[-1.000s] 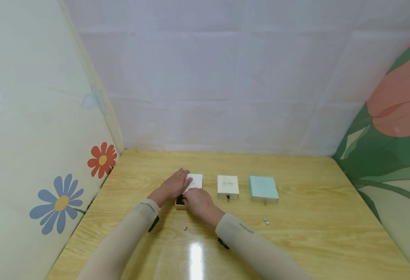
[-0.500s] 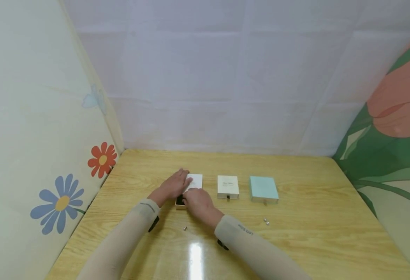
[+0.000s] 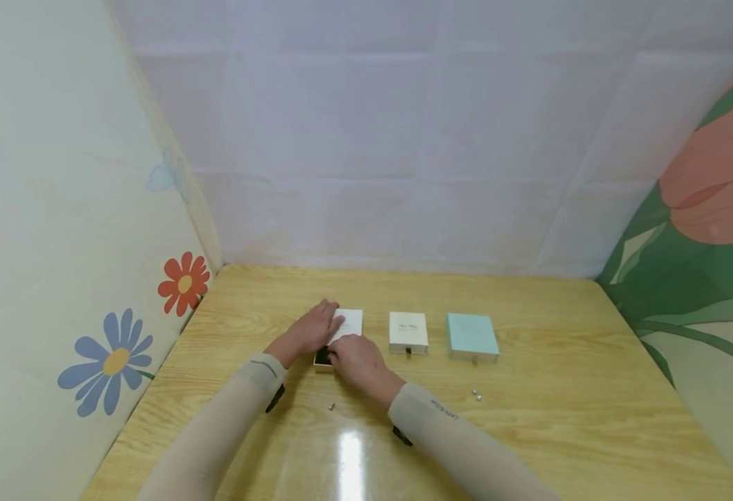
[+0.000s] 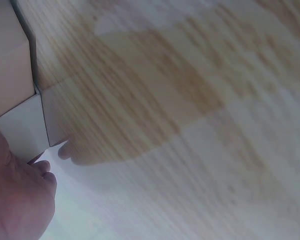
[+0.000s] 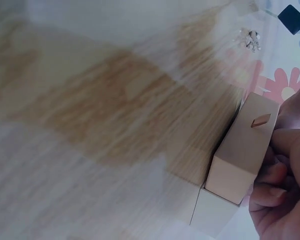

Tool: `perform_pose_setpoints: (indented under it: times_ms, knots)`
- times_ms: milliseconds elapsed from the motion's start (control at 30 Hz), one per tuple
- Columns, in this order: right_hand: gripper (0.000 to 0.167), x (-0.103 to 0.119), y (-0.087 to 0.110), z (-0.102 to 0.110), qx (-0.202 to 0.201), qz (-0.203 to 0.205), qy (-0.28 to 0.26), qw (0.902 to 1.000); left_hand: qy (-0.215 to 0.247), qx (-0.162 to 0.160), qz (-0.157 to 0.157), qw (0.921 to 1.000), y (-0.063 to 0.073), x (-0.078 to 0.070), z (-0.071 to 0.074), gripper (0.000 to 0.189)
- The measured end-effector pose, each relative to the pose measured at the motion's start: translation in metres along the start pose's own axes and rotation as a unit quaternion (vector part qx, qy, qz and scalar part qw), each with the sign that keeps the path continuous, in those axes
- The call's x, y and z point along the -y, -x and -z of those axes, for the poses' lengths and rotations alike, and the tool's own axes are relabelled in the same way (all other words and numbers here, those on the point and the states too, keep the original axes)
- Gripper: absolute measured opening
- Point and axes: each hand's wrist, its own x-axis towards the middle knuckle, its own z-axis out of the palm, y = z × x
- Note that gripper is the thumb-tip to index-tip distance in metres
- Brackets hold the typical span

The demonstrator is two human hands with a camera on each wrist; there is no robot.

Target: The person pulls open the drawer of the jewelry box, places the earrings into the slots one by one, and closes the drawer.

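Note:
In the head view, a white drawer-style jewelry box [image 3: 351,319] stands at the left of the row, its dark-lined drawer [image 3: 322,356] partly pulled out toward me. My left hand [image 3: 308,332] grips the white sleeve from the left, thumb over its top. My right hand [image 3: 360,362] is bent over the drawer, fingertips down at the dark lining. In the right wrist view, curled fingers [image 5: 270,192] sit beside the drawer front [image 5: 247,132] with its small pull tab. I cannot tell whether the right fingers pinch something. The left wrist view shows the box side [image 4: 25,127] against the left hand.
A cream box [image 3: 407,330] and a light-blue box [image 3: 471,334] stand to the right, each with a pull tab. One small shiny earring-like piece [image 3: 331,406] lies in front of the drawer. Two more shiny pieces [image 3: 476,395] lie before the blue box on the wooden table [image 3: 560,390].
Both hands stay at the white box in nearly the same pose, and the drawer stays partly out. The right forearm shifts very slightly, and the head view tilts a little.

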Motion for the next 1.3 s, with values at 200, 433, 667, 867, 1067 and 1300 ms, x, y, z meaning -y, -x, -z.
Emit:
perform_pose_setpoints:
  times_ms: [200, 433, 667, 867, 1067, 1300]
  knots:
    - [0.011, -0.001, 0.003, 0.006, -0.002, -0.005, -0.020, 0.9998, 0.002, -0.001, -0.003, 1.0000, 0.000, -0.001, 0.001, 0.065]
    - [0.010, -0.004, 0.010, 0.011, -0.013, -0.003, -0.042, 0.9991, -0.006, 0.001, 0.000, 1.0000, 0.001, -0.002, 0.003, 0.065]
    - [0.012, -0.001, 0.031, 0.017, 0.000, 0.029, -0.059, 0.9978, -0.006, 0.001, 0.006, 1.0000, 0.001, -0.004, 0.003, 0.065]
    - [0.016, 0.004, 0.049, 0.016, 0.063, 0.051, -0.086, 0.9930, -0.003, -0.002, 0.003, 1.0000, 0.002, -0.004, 0.004, 0.065]
    - [0.025, 0.007, 0.060, 0.009, 0.090, 0.059, -0.069, 0.9917, -0.007, -0.006, 0.004, 0.9999, 0.003, -0.002, 0.004, 0.065]
    - [0.031, 0.008, 0.066, 0.004, 0.106, 0.059, -0.048, 0.9915, -0.004, -0.003, 0.002, 1.0000, 0.003, -0.004, 0.002, 0.066]
